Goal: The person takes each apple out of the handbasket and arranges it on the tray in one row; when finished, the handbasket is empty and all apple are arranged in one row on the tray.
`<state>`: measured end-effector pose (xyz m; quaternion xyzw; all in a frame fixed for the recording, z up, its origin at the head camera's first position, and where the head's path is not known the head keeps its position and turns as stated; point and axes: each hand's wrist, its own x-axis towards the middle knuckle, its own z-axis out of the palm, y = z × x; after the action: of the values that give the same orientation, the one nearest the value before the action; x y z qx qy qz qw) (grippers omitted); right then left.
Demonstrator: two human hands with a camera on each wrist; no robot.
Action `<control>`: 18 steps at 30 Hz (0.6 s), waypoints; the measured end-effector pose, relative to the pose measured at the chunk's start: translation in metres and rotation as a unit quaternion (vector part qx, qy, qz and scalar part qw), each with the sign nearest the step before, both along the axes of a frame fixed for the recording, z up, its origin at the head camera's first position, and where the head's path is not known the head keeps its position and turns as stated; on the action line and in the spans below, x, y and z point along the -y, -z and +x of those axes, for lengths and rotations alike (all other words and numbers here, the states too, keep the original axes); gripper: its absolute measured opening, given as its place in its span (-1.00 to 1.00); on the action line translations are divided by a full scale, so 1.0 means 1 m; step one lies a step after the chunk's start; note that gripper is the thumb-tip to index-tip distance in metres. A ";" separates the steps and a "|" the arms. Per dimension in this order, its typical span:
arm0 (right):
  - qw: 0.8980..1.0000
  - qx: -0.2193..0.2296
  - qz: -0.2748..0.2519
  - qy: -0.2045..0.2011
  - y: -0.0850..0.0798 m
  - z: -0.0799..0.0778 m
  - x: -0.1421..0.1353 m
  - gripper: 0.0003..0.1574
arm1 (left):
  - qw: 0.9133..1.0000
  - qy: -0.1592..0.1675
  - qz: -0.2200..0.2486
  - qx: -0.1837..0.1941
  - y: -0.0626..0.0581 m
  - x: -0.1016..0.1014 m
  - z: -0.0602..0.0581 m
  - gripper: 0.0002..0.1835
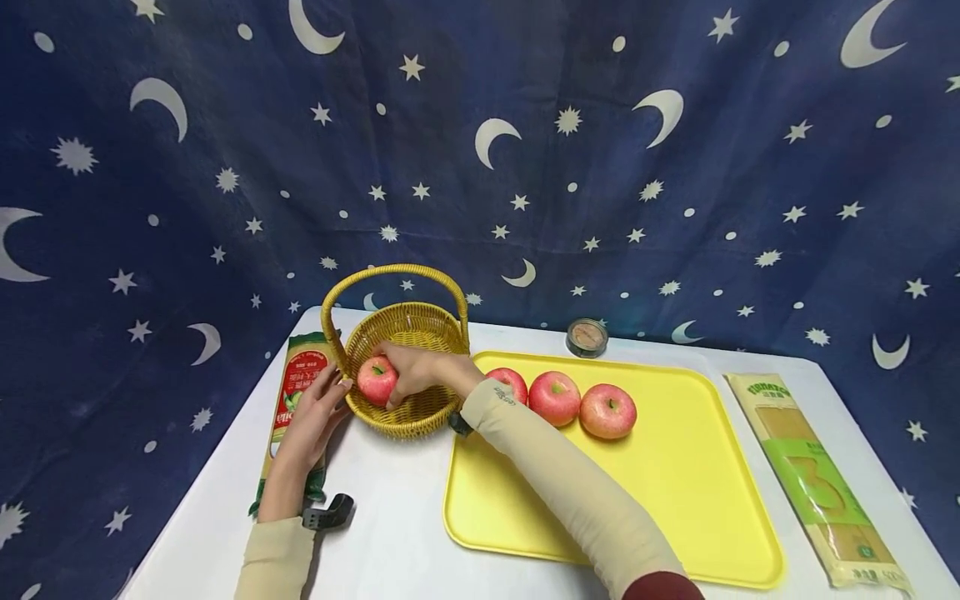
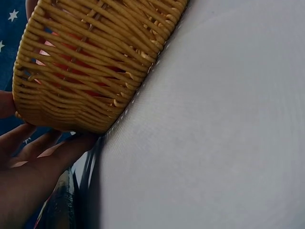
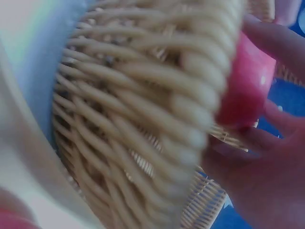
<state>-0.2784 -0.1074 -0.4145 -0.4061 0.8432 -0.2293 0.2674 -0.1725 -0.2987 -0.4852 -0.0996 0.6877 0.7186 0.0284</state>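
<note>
A yellow woven basket (image 1: 408,319) with an arched handle stands at the table's left. Inside it, near the left wall, my right hand (image 1: 420,369) grips a red apple (image 1: 377,381), with the thumb and fingers round its side. In the right wrist view the apple (image 3: 245,83) shows behind the basket rim, against the fingers. My left hand (image 1: 315,419) holds the basket's left side; in the left wrist view its thumb is at the rim and its fingers lie along the outer wall. Three more apples (image 1: 554,398) sit in a row on a yellow tray (image 1: 675,500).
A red and green food packet (image 1: 296,379) lies under and beside my left forearm. Behind the tray is a small round container (image 1: 587,337). A long noodle packet (image 1: 817,479) lies on the right. A starry blue curtain (image 1: 450,108) hangs behind the white table (image 1: 397,533).
</note>
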 end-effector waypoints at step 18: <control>0.999 -0.040 -0.018 0.006 0.001 0.025 -0.016 -0.06 | 1.000 0.013 -0.003 0.012 -0.002 0.001 0.000 -0.24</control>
<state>-0.2532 -0.0911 -0.4156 -0.4144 0.8515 -0.2294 0.2249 -0.1723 -0.2994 -0.4827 -0.0997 0.6906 0.7149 0.0454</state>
